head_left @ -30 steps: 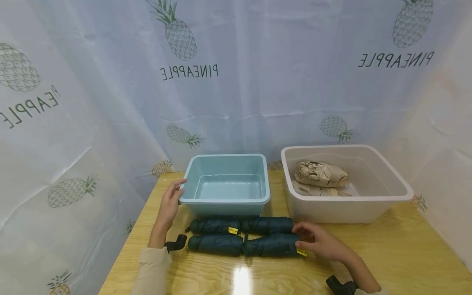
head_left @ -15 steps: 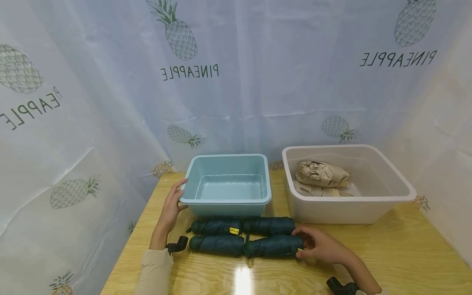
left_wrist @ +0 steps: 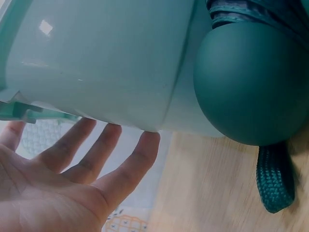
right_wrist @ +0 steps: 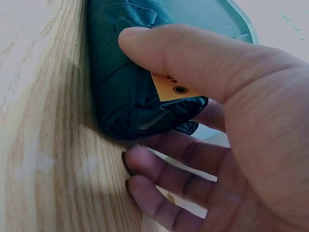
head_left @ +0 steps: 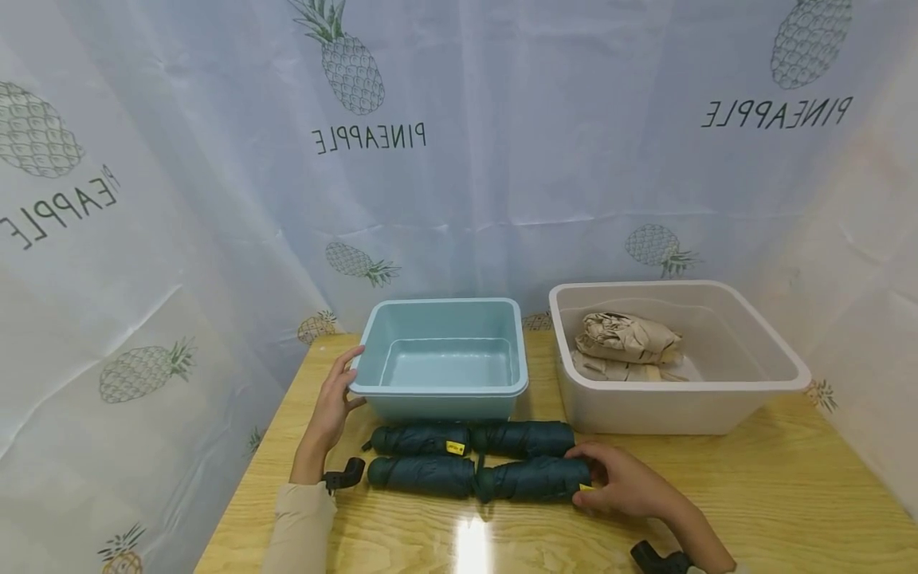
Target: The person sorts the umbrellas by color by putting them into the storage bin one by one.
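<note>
Several folded dark green umbrellas lie in two rows before a light blue plastic bin (head_left: 437, 391). My right hand (head_left: 622, 482) grips the end of the front right umbrella (head_left: 531, 480). In the right wrist view, the thumb lies on its rolled fabric beside a yellow label (right_wrist: 166, 92), with fingers curled at the end's other side. My left hand (head_left: 331, 406) is at the bin's left side, fingers extended. The left wrist view shows its fingertips against the bin's wall (left_wrist: 106, 63), near a rounded umbrella handle (left_wrist: 246, 82) with a wrist strap (left_wrist: 275, 181).
A larger off-white bin (head_left: 645, 410) stands at the right, holding crumpled beige folded bundles (head_left: 631, 339). Behind the wooden table (head_left: 402, 534) hangs a curtain (head_left: 488, 175) printed with pineapples. The back left umbrella (head_left: 419, 439) sits close against the blue bin's front.
My right hand's thumb and fingers have closed in on the front right umbrella's end, covering more of its yellow label. The left hand stays at the blue bin; its thumb now shows below the rim.
</note>
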Motion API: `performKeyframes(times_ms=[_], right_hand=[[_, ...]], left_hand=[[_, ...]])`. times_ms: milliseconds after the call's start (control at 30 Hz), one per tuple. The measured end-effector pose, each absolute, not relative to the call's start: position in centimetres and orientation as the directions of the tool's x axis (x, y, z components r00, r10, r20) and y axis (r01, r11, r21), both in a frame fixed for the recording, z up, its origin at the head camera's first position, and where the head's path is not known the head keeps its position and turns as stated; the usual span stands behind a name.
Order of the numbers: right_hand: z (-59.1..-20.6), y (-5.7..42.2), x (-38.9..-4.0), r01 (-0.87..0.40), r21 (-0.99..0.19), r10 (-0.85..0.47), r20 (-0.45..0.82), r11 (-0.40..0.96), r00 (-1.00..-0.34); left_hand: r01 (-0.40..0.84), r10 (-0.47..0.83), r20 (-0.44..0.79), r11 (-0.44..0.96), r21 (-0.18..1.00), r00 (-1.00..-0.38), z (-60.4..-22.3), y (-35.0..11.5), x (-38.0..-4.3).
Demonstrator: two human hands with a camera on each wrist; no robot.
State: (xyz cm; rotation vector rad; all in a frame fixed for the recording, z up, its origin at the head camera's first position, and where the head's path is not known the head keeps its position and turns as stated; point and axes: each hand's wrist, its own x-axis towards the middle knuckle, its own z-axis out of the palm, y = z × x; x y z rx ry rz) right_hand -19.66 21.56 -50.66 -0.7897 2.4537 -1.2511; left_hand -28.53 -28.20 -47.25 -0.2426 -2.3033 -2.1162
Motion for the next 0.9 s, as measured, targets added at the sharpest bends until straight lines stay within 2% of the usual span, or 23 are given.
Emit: performKeyframes(times_ms=[400, 700, 900], right_hand=[[-50.19, 21.53, -19.46, -0.383, -0.771, -0.565, 0.038, 0.509, -0.825], [-50.16, 21.89, -19.57, -0.243, -0.878, -0.563, -0.036, 0.412, -0.825], [-50.25, 21.74, -19.51, -0.150, -0.952, -0.586, -0.036, 0.266, -0.809]], left_hand=[[0.113, 0.111, 0.104, 0.085, 0.990, -0.988, -47.15, -28.25, -28.46], [0.107, 0.110, 0.098, 0.086, 0.990, -0.989, -47.16, -28.31, -28.51], [0.111, 0.116, 0.101, 0.083, 0.990, -0.988, -47.12, -28.37, -28.47]])
